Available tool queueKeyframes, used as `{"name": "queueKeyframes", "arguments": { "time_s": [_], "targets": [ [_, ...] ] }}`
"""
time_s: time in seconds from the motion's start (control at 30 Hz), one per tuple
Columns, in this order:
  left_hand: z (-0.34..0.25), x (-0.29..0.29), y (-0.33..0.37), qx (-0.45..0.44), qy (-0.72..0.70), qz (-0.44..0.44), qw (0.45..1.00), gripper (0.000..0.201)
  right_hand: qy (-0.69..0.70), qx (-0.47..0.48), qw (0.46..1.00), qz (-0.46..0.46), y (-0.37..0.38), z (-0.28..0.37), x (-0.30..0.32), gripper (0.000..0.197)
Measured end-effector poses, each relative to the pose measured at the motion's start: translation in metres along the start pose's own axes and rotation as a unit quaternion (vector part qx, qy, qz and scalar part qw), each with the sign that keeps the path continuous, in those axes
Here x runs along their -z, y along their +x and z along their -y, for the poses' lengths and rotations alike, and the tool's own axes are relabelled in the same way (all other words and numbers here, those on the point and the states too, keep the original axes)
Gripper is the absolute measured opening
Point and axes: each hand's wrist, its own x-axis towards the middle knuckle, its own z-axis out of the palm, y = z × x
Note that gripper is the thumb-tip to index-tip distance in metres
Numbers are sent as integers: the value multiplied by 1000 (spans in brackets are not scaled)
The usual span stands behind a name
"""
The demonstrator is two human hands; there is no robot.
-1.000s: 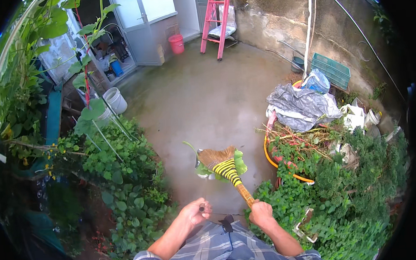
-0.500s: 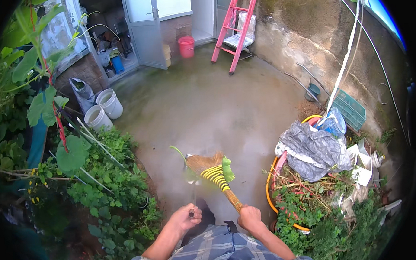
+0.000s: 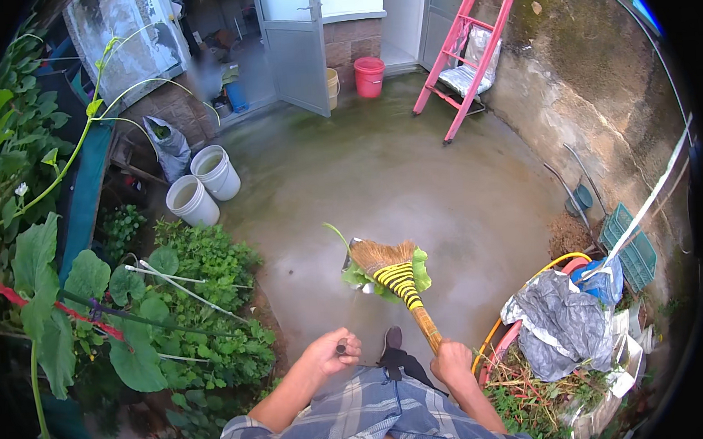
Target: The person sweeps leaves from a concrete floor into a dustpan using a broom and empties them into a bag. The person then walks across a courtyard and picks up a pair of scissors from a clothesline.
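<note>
My right hand (image 3: 452,364) is closed around the wooden handle of a short broom (image 3: 427,326), its straw head bound with yellow and black bands. Green leaves (image 3: 421,270) stick out from both sides of the bristles. Under them shows part of a dark and silvery pan-like thing (image 3: 356,243), mostly hidden. My left hand (image 3: 334,350) is closed around a thin rod (image 3: 341,349), whose dark round end pokes out of the fist. Broom and leaves are held out in front of me, over the wet concrete.
Leafy plants (image 3: 197,265) border the left, with two white buckets (image 3: 216,174) beyond. A red bucket (image 3: 369,79) stands by the open door (image 3: 294,65). A pink ladder (image 3: 470,49) leans near the wall. Grey plastic sheeting (image 3: 560,320) and an orange hose (image 3: 504,338) lie at right.
The view has shifted, so the scene sits farther right and a dark shoe now shows below. Both hands keep their holds; broom and leaves stay together.
</note>
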Motion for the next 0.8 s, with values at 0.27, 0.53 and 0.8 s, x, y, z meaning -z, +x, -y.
{"name": "queueKeyframes", "arguments": {
  "time_s": [0.27,0.53,0.8],
  "targets": [
    [-150,-22,79,-71,-45,66,994,19,-19,87,995,33,223,38,22,26],
    [-291,-93,115,-193,-138,4,971,18,-38,237,968,68,468,93,71,28],
    [-407,-139,108,-340,-189,28,921,10,-22,348,936,44,634,205,124,38]
  ]
}}
